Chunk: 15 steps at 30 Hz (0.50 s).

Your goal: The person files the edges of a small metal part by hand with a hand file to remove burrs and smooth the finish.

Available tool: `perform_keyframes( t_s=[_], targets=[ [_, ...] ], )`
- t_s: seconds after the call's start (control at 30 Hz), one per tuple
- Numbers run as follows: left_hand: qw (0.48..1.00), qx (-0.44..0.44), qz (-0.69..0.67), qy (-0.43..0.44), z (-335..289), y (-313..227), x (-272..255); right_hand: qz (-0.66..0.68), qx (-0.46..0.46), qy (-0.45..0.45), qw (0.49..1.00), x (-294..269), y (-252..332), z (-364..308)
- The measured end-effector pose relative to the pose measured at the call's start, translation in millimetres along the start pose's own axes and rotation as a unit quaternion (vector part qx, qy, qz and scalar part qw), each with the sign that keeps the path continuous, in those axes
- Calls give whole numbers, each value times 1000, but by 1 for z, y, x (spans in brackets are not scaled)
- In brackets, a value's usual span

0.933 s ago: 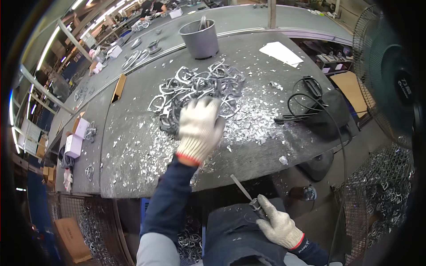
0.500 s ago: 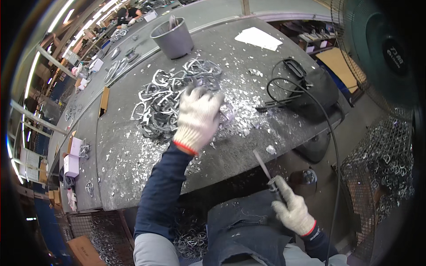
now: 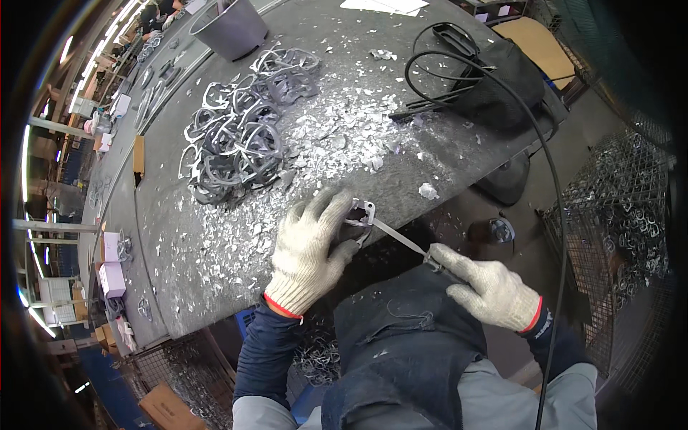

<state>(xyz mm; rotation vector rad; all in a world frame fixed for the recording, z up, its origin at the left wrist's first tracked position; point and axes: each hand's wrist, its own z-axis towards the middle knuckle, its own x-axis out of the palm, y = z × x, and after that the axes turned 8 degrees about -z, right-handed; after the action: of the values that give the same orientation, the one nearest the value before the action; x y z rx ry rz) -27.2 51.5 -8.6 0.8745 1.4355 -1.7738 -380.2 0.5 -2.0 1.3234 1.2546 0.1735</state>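
Left hand [image 3: 312, 247], in a white knit glove, sits right at the near edge of the desk [image 3: 215, 287], its fingers [image 3: 342, 254] curled around a small grey metal bracket [image 3: 362, 213] and pinning it there. Right hand [image 3: 494, 294], gloved too, hangs off the desk over the person's lap, fingers wrapped tight on the handle of a slim file [image 3: 398, 239] whose blade runs up and left until its tip meets the bracket.

Now the risks. The blade tip works just beside the left thumb, so a skid off the bracket's edge could drive steel into the glove. The bracket overhangs the desk edge; if the left grip loosens under the push, it likely drops toward the lap or the floor. Silver shavings [image 3: 337, 136] litter the desk all around the left hand, and a palm sliding on them could shift the hold mid-stroke.

Further back, a tangled pile of grey brackets [image 3: 236, 143] lies toward the far left, a grey bucket [image 3: 229, 29] beyond it. A black cable [image 3: 545, 172] loops from the far right corner down past the right arm; a wide backstroke might snag it.
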Motion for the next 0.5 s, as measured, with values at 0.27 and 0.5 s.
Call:
perform_keyframes(
  t_s=[0.27,0.5],
  targets=[
    [999,-6,8,31,2,8,1,-227,-1,75,971,-36,5,27],
    [999,-3,12,31,4,7,1,-131,4,151,980,-65,12,32]
  ],
)
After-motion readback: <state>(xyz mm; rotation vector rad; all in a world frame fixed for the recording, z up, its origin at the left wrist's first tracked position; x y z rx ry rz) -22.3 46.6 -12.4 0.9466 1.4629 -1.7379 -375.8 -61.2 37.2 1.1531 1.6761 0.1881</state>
